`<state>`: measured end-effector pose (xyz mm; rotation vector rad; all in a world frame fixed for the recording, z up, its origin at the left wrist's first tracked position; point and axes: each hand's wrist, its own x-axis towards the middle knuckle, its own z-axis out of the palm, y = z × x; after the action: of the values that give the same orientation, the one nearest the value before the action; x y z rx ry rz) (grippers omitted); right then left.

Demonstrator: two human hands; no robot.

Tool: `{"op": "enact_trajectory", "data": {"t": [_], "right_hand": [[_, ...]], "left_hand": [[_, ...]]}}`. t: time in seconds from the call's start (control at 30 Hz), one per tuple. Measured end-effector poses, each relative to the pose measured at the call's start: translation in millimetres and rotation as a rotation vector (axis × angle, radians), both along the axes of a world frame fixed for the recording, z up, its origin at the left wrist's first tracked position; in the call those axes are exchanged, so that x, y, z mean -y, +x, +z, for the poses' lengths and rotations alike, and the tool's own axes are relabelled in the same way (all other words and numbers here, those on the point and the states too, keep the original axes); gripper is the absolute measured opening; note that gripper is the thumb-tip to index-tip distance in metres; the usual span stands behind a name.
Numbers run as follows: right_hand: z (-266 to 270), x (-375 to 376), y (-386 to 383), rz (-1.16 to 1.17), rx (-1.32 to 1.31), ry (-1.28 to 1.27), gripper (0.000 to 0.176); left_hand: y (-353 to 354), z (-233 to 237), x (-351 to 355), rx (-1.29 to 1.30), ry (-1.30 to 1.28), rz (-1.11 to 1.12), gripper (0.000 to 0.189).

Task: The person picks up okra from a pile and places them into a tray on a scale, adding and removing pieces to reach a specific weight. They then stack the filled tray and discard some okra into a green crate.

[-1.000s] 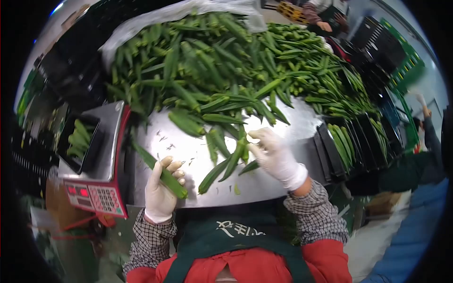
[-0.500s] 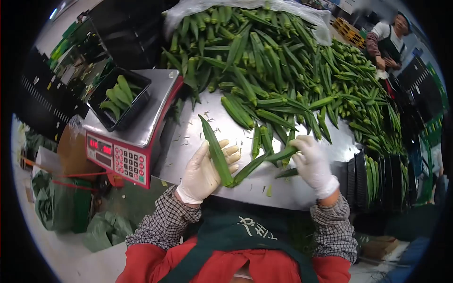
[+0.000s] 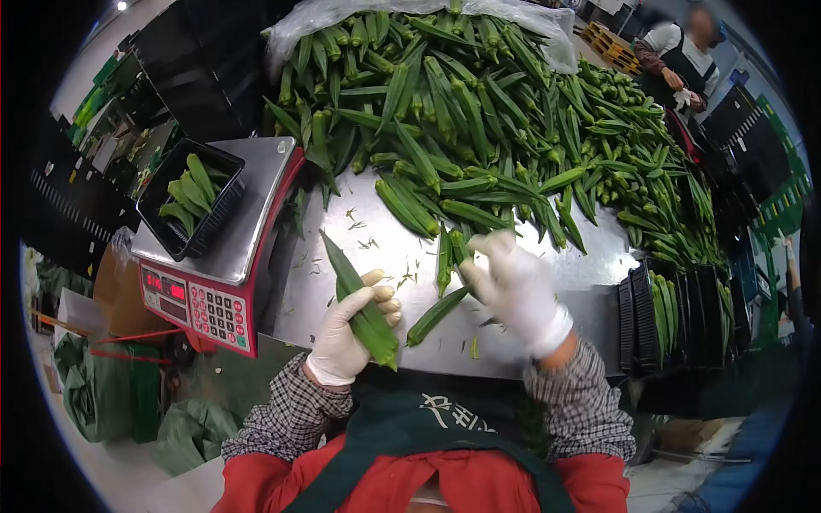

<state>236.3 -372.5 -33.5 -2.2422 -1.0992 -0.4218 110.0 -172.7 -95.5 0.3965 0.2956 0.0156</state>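
My left hand (image 3: pixel 342 338), in a white glove, has its thumb and fingers closed around green okra (image 3: pixel 366 323). The long tip points up and away, and the cut stem end sticks out toward my apron. A single okra pod (image 3: pixel 438 316) lies on the metal table (image 3: pixel 329 295) just right of that hand. My right hand (image 3: pixel 517 291), also gloved, is smeared by motion above the table. Its fingertips are close to the okra pods (image 3: pixel 444 261) at the near edge of the heap (image 3: pixel 479 111); I cannot tell whether it holds one.
On the left, a red-framed scale (image 3: pixel 235 222) carries a black tray (image 3: pixel 190 244) with several okra pods. Black trays (image 3: pixel 637 316) with okra stand at the table's right end. Clear plastic sheeting (image 3: pixel 556 34) edges the heap. A person (image 3: pixel 680 64) stands at the far right.
My left hand has closed around okra that lay across its open palm. My right hand has shifted left and now blurs near the heap's edge. The whole view has moved slightly.
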Motion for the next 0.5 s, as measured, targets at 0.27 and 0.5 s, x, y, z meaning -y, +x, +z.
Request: {"op": "enact_trajectory", "data": {"t": [0.27, 0.5], "right_hand": [[3.4, 31.2, 49.1, -0.096, -0.098, -0.099, 0.017], [38.8, -4.5, -4.6, 0.493, -0.294, -0.211, 0.029]], "left_hand": [[-2.1, -2.0, -8.3, 0.004, -0.043, -0.046, 0.036], [11.5, 20.7, 10.4, 0.118, -0.006, -0.56, 0.043]]}}
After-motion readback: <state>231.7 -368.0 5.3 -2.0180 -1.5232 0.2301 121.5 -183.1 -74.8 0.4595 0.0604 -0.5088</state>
